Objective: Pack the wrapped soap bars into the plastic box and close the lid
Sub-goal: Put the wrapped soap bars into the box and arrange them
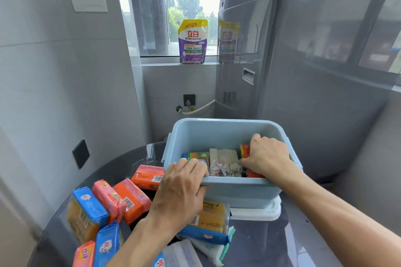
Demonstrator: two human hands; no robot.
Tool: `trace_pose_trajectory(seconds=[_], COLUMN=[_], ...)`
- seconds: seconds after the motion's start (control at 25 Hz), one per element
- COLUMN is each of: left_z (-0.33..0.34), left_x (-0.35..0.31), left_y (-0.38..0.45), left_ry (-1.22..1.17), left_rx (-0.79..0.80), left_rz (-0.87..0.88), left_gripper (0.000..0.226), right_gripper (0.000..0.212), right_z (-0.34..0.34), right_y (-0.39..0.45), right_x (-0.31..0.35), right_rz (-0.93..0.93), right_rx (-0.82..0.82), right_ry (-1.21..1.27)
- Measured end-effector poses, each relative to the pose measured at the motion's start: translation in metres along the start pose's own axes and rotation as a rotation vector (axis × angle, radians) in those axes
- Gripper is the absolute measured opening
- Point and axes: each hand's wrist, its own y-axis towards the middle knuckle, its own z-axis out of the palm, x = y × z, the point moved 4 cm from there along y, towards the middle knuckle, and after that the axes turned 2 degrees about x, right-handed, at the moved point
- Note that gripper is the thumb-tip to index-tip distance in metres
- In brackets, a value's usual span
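Blue plastic box (227, 134): left hand (182, 182) grips rim, right hand (267, 156) inside on orange soap bar (245, 150).

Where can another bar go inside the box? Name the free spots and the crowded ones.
Inside the blue box, bare floor shows along the far wall, behind the beige bar. The near side is crowded: bars side by side, left hand on the rim, right hand on the orange bar.

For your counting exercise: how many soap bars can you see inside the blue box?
3: a blue-and-yellow one at the left, a pale one in the middle, an orange one under the right hand. More may be hidden.
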Motion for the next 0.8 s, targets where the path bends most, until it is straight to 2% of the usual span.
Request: trace_pose_trajectory(seconds=[0.12,0.2,0.28,0.36,0.48,0.6,0.8], left_z=[0.001,0.002,0.002,0.002,0.003,0.006,0.007], left_x=[0.000,-0.001,0.000,0.001,0.003,0.006,0.010], left_y=[0.000,0.002,0.004,0.008,0.009,0.005,0.006], left_ry=[-0.007,-0.002,-0.001,-0.011,-0.019,-0.024,-0.029], left_rx=[0.007,0.000,-0.017,-0.024,-0.029,-0.032,-0.057], left_rz=[-0.002,0.001,0.005,0.004,0.001,0.014,0.019], left_gripper=[0.035,0.034,0.032,0.031,0.032,0.034,0.035], right_gripper=[0.027,0.015,0.021,0.034,0.044,0.053,0.040], right_z=[0.010,0.002,-0.006,-0.003,0.002,0.014,0.028], right_y=[0.004,0.007,0.011,0.017,0.025,0.032,0.035], right_x=[-0.004,-0.008,-0.013,-0.014,0.006,0.035,0.051], right_rz=[-0.051,-0.063,-0.109,-0.211,-0.325,-0.345,-0.287], right_rx=[0.132,0.040,-0.032,0.140,0.399,0.487,0.661], right_ry=[-0.031,0.013,0.050,0.041,0.079,0.074,-0.012])
